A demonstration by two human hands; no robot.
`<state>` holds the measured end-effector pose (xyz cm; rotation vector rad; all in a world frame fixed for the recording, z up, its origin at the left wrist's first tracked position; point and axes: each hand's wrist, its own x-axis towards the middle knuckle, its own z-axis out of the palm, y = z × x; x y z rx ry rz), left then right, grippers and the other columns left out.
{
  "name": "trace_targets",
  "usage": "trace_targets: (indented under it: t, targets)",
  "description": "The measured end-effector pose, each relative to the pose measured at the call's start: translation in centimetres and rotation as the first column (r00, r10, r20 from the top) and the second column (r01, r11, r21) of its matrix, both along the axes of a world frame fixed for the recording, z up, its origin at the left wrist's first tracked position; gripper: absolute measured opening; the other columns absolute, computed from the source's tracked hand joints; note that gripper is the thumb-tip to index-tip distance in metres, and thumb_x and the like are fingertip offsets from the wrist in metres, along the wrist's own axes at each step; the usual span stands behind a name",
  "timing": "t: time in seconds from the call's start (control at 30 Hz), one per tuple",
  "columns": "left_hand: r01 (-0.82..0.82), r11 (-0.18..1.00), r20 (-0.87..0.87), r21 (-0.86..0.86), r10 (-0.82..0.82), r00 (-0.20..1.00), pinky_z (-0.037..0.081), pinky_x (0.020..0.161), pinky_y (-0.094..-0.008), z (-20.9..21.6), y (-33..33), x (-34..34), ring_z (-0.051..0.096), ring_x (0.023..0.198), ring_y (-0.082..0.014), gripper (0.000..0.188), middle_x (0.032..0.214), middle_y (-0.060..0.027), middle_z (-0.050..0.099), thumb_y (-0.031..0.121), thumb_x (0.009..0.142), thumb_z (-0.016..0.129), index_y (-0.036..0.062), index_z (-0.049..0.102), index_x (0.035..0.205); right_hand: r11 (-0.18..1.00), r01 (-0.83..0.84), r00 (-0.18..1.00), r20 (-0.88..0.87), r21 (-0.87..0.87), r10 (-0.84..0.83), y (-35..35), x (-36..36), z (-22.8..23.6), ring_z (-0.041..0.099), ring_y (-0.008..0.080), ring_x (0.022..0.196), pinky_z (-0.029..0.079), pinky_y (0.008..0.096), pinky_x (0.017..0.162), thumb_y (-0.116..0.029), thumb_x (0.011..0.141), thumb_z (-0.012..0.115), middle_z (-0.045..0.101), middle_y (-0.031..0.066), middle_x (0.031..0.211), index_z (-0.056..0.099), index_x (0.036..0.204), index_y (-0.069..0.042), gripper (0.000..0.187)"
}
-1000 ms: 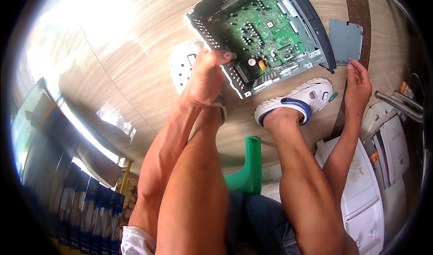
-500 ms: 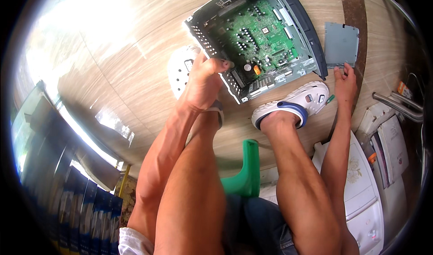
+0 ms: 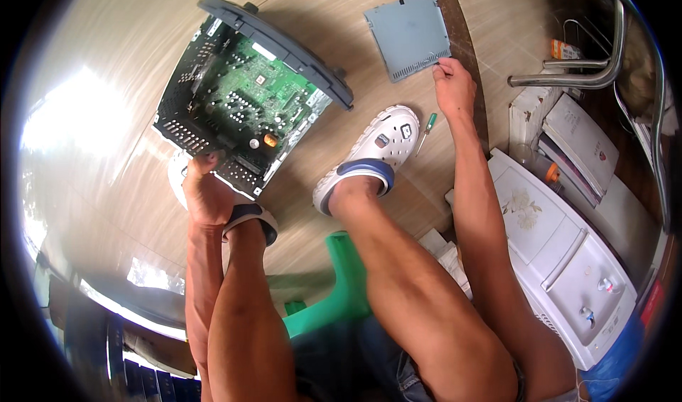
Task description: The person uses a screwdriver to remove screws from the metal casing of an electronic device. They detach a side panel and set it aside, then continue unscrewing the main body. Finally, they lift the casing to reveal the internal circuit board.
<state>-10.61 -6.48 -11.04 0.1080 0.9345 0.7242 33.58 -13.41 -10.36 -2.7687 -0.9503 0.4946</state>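
My left hand [image 3: 209, 187] grips the near left edge of an opened metal device case [image 3: 190, 136], thumb over its rim. Inside the case lies a green circuit board [image 3: 266, 93] with small capacitors and an orange component; a dark front panel [image 3: 284, 43] runs along its far right side. To the right, my right hand [image 3: 455, 88] pinches the near right corner of a grey metal cover plate [image 3: 410, 36], which has a row of slots along its near edge. A screwdriver [image 3: 429, 128] with a green handle lies on the floor, close to my right shoe.
My feet, in white clogs [image 3: 380, 142], stand on the tiled floor [image 3: 128, 128]. Beneath me is a green plastic stool [image 3: 337, 281]. A white water dispenser [image 3: 554, 249] lies at the right, beside books [image 3: 579, 142] and a metal tube frame [image 3: 568, 81].
The view has turned rightward, so the case and plate sit further left in the picture. My left hand keeps its grip on the case, and the right stays at the plate's near edge.
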Motion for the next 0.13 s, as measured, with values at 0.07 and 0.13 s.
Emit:
trace_targets:
  t: [0.07,0.13]
  targets:
    - [-0.024,0.999,-0.088,-0.032,0.021,0.996,0.048,0.098,-0.0411,0.6,0.22,0.84,0.06,0.102,-0.0219,0.044,0.107,-0.0061,0.064,0.014,0.078,0.067,0.0029,0.061,0.12,1.0,0.005,1.0,0.008,-0.014,-0.005,-0.02,0.49,0.27,0.07,0.0301,0.103,0.053,0.0388,0.093,-0.019,0.089,0.065,0.073,0.0152,0.11,0.069,0.116,-0.005,0.03]
    - [-0.012,1.0,-0.038,-0.018,0.011,0.999,0.047,0.1,-0.0422,0.04,0.09,0.53,0.059,0.104,-0.0217,0.05,0.11,-0.0059,0.063,0.014,0.077,0.068,0.0026,0.057,0.125,1.0,-0.006,1.0,-0.007,-0.028,0.005,0.04,0.61,0.25,0.07,0.0301,0.104,0.052,0.0392,0.094,-0.019,0.089,0.065,0.073,0.0158,0.112,0.069,0.117,-0.006,0.031]
